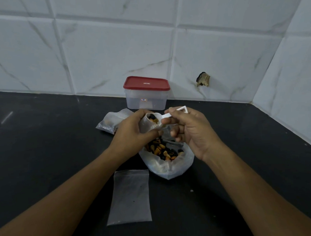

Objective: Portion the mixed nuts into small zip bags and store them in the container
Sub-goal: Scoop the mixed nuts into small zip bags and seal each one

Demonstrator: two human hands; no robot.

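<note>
- A flat, empty zip bag (129, 196) lies on the dark tabletop (46, 148), at 7 o'clock of the open bag of mixed nuts (167, 163) and just beside it.
- Your left hand (132, 131), above the nuts, has its fingers curled round a small zip bag (145, 126) with its mouth open.
- Your right hand (190, 130) pinches the handle of a white scoop (167, 115) between thumb and forefinger; the bowl, carrying nuts, sits at that mouth.
- A filled bag (109, 122) lies at 10 o'clock of your left hand, partly hidden by it.
- The clear container (147, 100), red lid (146, 83) on, stands at 12 o'clock against the tiled wall (113, 48).
</note>
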